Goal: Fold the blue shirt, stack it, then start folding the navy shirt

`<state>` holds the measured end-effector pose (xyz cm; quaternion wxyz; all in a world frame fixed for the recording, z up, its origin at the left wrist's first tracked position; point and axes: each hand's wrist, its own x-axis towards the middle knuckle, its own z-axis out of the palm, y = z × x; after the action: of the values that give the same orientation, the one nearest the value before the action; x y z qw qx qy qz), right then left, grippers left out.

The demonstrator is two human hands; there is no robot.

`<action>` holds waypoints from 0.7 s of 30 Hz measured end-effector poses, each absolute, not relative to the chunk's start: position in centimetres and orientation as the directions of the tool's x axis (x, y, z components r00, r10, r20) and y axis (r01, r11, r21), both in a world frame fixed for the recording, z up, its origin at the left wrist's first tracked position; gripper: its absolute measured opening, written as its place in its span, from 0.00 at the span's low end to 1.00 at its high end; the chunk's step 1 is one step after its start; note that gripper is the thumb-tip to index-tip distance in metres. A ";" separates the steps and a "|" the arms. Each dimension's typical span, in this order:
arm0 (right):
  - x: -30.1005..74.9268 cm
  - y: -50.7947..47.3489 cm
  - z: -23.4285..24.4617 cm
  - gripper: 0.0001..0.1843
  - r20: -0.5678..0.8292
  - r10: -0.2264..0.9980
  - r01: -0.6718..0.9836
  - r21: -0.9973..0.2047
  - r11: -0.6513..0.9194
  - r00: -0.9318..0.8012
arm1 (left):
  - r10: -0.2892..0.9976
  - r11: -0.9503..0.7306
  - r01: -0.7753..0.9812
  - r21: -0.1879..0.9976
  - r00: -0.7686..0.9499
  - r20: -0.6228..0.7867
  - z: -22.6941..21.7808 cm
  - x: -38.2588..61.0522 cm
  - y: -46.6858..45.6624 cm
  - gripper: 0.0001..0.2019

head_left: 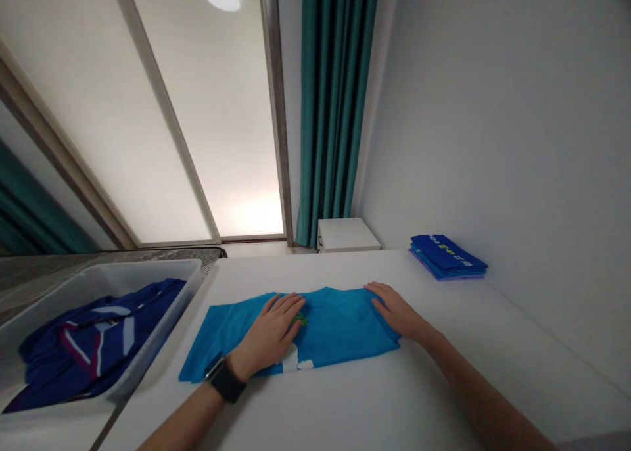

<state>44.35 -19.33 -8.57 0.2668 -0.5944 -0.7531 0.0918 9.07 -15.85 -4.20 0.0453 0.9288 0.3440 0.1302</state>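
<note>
A bright blue T-shirt point(340, 326) lies flat and folded over on the white table point(320, 405), with a small green print and a white patch showing near its lower edge. My left hand point(269, 329) rests palm down on the shirt's left half, fingers near the green print. A black watch point(225, 380) sits on that wrist. My right hand point(394, 311) lies flat at the shirt's right edge, fingers over the fabric. Neither hand pinches the cloth.
A white plastic bin point(167, 326) to the left holds a crumpled dark blue garment point(98, 346). A stack of folded blue shirts point(447, 257) sits at the table's far right by the wall point(493, 109). Beyond the table stands a low white cabinet point(348, 235).
</note>
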 end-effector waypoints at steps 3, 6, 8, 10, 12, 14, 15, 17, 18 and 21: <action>44.8 -20.9 -8.7 0.20 0.321 0.941 0.829 -0.493 0.262 -0.106 | 0.550 -0.834 0.511 0.210 0.803 0.230 -3.2 13.8 -15.8 0.19; 44.7 -22.7 -8.5 0.14 0.368 0.927 0.803 -0.528 0.276 -0.076 | 0.420 -0.903 0.373 0.212 0.870 0.259 -2.6 18.3 -15.5 0.18; 44.4 -23.9 -8.3 0.09 0.380 0.923 0.791 -0.544 0.279 -0.064 | 0.355 -0.932 0.316 0.178 0.895 0.271 -2.7 20.8 -15.1 0.17; 44.2 -24.8 -8.2 0.08 0.374 0.926 0.783 -0.558 0.274 -0.058 | 0.304 -0.951 0.278 0.134 0.917 0.259 -3.0 22.9 -14.5 0.17; 44.2 -25.5 -8.3 0.09 0.364 0.930 0.774 -0.573 0.268 -0.053 | 0.274 -0.961 0.259 0.094 0.932 0.235 -3.5 24.4 -13.9 0.16; 44.2 -25.8 -8.3 0.10 0.357 0.933 0.769 -0.582 0.263 -0.050 | 0.265 -0.964 0.259 0.059 0.941 0.209 -3.9 25.3 -13.3 0.14; 44.2 -25.9 -8.4 0.09 0.355 0.934 0.770 -0.582 0.263 -0.051 | 0.269 -0.963 0.266 0.044 0.943 0.196 -3.9 25.6 -13.0 0.13; 44.2 -26.1 -8.3 0.09 0.356 0.932 0.775 -0.572 0.268 -0.060 | 0.291 -0.956 0.292 0.022 0.941 0.174 -3.8 25.9 -12.4 0.11; 44.2 -26.1 -8.3 0.09 0.360 0.931 0.779 -0.565 0.273 -0.066 | 0.310 -0.950 0.310 0.023 0.937 0.162 -3.7 25.9 -12.1 0.10; 44.0 -26.2 -8.2 0.11 0.367 0.927 0.793 -0.542 0.279 -0.075 | 0.364 -0.931 0.358 0.067 0.922 0.134 -3.1 25.8 -11.4 0.07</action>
<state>43.98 -26.23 -8.23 0.3347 -0.5920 -0.7262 0.1004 25.76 -11.39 -3.11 0.0205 0.9800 0.1844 0.0720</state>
